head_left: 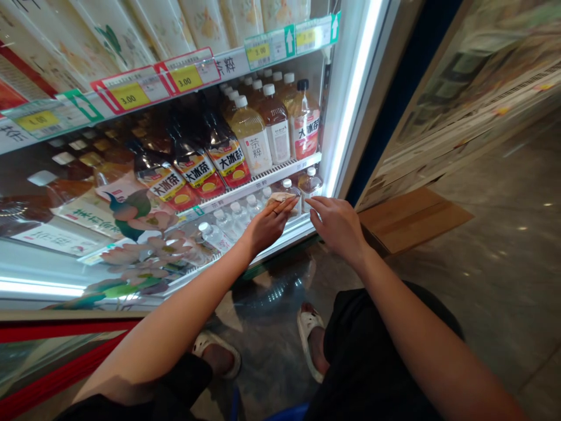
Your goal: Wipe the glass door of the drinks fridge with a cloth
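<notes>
The left hand lies flat, fingers straight and pressed together, their tips on a small pale thing that I cannot identify. This thing rests on top of a clear bottle in the cooler's lowest row. The hand grips nothing.

Just right of that clear bottle, the right hand hovers palm down with its fingers loosely spread and empty. Its tips are just short of a white-capped bottle at the row's end, which holds colourless liquid. Left of the clear bottle, more water bottles run along the same shelf, all white-capped and full.

On the shelf above the clear bottle stand a pale-yellow tea bottle, a brown tea bottle and an amber bottle with a black cap. Further left are dark iced-tea bottles with red and yellow labels. Higher up, yellow price tags are clipped to a shelf rail.

On the floor to the right of the clear bottle lies flattened cardboard. Below it, nearer the person, is a pale sandal on a foot.
</notes>
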Demonstrator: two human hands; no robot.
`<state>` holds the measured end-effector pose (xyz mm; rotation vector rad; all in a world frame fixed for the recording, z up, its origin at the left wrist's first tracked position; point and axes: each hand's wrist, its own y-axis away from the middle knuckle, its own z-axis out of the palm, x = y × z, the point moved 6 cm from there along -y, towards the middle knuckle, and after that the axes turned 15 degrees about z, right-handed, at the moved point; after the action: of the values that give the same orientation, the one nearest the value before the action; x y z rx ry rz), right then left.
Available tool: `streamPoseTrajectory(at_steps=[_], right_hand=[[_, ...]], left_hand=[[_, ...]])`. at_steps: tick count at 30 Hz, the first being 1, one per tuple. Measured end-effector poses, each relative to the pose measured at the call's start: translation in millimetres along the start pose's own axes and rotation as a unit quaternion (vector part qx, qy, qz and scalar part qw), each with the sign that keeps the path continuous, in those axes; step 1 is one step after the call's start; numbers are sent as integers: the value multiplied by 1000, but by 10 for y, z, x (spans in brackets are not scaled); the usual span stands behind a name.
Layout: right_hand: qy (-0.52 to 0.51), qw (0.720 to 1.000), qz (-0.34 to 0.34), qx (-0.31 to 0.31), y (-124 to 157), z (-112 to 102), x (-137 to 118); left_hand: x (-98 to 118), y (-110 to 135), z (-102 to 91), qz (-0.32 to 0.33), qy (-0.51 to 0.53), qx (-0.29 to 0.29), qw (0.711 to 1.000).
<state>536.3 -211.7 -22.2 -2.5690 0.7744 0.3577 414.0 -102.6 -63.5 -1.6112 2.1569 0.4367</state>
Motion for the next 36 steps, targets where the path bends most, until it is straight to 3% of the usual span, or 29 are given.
streamPoseTrajectory(at_steps=[12, 21, 29, 36], right_hand=[[16, 999, 19, 21, -41, -7, 49], [13, 999, 18, 23, -46, -25, 69], [13, 1000, 19, 20, -43, -10, 60], [9, 999, 9, 31, -41, -25, 88]], left_hand=[[-14, -114, -44, -18, 11, 30, 999], [2, -52, -12, -14, 22, 1, 1000], [-15, -224, -107, -46, 18, 32, 998], [35, -78, -2, -32, 34, 28, 999]])
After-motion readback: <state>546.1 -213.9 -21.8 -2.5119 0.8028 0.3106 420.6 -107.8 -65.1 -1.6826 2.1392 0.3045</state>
